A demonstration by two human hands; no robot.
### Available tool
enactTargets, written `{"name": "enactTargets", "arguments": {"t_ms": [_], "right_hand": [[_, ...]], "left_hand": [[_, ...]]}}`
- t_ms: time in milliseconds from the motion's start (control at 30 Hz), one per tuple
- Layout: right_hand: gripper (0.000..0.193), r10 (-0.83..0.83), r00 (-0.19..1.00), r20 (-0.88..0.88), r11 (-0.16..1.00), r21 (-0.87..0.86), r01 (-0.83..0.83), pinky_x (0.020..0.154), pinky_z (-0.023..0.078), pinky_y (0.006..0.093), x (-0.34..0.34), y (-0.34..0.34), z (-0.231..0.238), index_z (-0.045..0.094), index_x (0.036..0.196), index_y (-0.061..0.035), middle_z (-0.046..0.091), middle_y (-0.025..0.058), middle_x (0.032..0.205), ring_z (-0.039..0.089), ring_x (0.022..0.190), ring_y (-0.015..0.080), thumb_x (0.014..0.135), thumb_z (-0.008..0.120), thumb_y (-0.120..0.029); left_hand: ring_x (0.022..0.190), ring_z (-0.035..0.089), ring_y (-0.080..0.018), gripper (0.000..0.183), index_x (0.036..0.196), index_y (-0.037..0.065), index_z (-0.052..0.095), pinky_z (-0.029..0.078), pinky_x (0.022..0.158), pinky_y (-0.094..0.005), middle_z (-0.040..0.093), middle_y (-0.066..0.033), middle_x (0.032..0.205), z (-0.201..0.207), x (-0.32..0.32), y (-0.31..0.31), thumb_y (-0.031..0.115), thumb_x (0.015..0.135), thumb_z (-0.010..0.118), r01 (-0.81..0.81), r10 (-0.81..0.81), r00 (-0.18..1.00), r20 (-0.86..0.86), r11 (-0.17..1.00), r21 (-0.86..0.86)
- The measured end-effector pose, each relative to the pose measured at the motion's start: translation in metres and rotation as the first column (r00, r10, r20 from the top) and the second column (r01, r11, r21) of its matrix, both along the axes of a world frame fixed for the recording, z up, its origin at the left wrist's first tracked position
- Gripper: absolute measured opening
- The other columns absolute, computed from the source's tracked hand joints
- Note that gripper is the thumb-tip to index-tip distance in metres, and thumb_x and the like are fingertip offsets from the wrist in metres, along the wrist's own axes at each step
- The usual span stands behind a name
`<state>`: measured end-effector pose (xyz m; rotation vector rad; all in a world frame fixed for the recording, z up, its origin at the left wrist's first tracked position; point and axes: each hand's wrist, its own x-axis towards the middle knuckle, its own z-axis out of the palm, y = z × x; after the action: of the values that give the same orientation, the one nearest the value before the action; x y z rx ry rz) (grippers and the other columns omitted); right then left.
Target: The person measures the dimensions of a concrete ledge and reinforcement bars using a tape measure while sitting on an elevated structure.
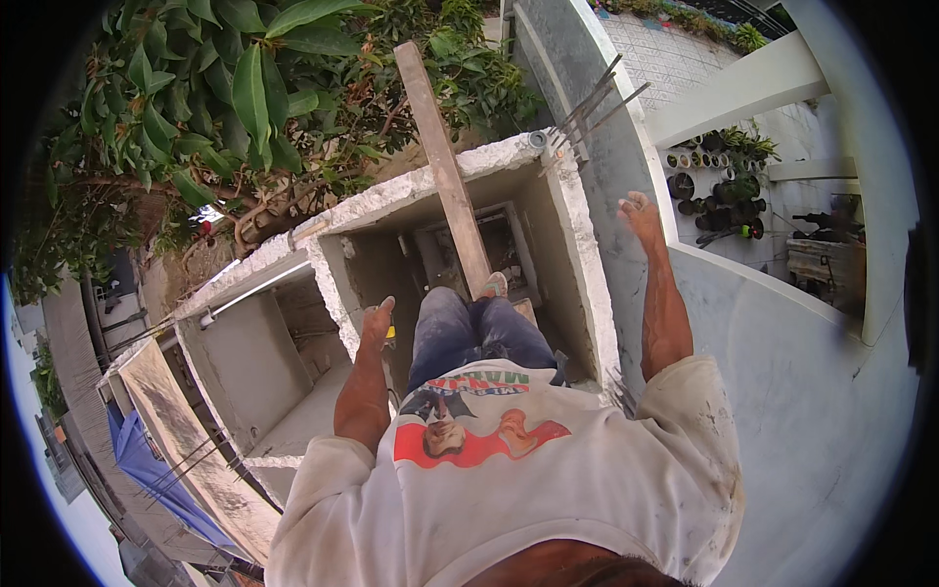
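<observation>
My right hand (641, 217) is stretched out to the right, beside the grey boundary wall (626, 147). Its fingers are partly bent and apart, with nothing visible in them; whether it touches the wall I cannot tell. Lower on the left, my left hand (377, 321) is over the rough concrete wall edge (337, 293). Most of its fingers are hidden. A small yellow thing (391, 336) shows right beside that hand, too little of it to name. Ahead of me a long wooden board (445, 161) lies across the concrete opening, with my sandalled foot (496, 285) by its near end.
Rough concrete walls enclose a deep shaft (509, 235) below me. Bare steel bars (597, 103) stick out at its far right corner. A white pipe (254, 292) runs along the left compartment. Leafy branches (254, 98) hang at the far left. Potted plants (724, 186) stand beyond the boundary wall.
</observation>
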<state>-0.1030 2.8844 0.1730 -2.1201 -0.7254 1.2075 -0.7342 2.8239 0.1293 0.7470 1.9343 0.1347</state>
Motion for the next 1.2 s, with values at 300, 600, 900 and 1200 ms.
{"name": "enactTargets", "arguments": {"t_ms": [300,600,900,1200], "right_hand": [[0.111,-0.258,0.964,-0.061,0.909,0.322,0.263,0.102,0.050,0.0444,-0.024,0.187,0.010,0.025,0.151,0.0117,0.047,0.0324,0.144,0.057,0.127,0.0361,0.073,0.092,-0.030],[0.088,-0.561,0.797,0.225,0.712,0.623,0.325,0.109,0.037,0.0411,0.013,0.288,-0.080,0.039,0.129,0.0093,0.050,0.0227,0.129,0.048,0.124,0.0287,0.070,0.094,-0.027],[0.049,-0.535,0.823,0.188,0.666,0.694,0.275,0.068,0.047,0.0272,0.017,0.280,-0.096,0.034,0.104,-0.0070,0.054,0.0044,0.085,0.051,0.076,0.0098,0.088,0.080,-0.009],[0.048,-0.553,0.821,0.140,0.674,0.654,0.343,0.074,0.051,0.0311,0.021,0.275,-0.101,0.035,0.108,-0.0082,0.050,0.0043,0.088,0.054,0.082,0.0129,0.088,0.079,-0.005]], "left_hand": [[0.066,0.060,-0.0228,0.046,0.095,-0.002,0.064,0.049,0.061,-0.0403,0.061,-0.0107,0.081,-0.053,-0.125,0.032,0.042,0.090,0.070,-0.153,0.152,0.986,-0.073,0.988,-0.019],[0.089,0.067,-0.0253,0.069,0.126,-0.009,0.059,0.053,0.080,-0.0391,0.070,-0.0172,0.098,-0.025,-0.065,0.164,0.046,0.085,0.072,0.374,-0.382,0.899,-0.215,0.924,-0.078],[0.107,0.067,-0.0336,0.071,0.133,-0.007,0.054,0.050,0.094,-0.0422,0.069,-0.0257,0.113,0.011,0.032,0.308,0.045,0.088,0.070,0.566,-0.584,0.794,-0.168,0.811,-0.149],[0.107,0.066,-0.0297,0.082,0.141,-0.009,0.048,0.051,0.092,-0.0383,0.066,-0.0246,0.120,-0.006,0.089,0.383,0.049,0.087,0.070,0.679,-0.696,0.716,-0.063,0.714,-0.173]]}}
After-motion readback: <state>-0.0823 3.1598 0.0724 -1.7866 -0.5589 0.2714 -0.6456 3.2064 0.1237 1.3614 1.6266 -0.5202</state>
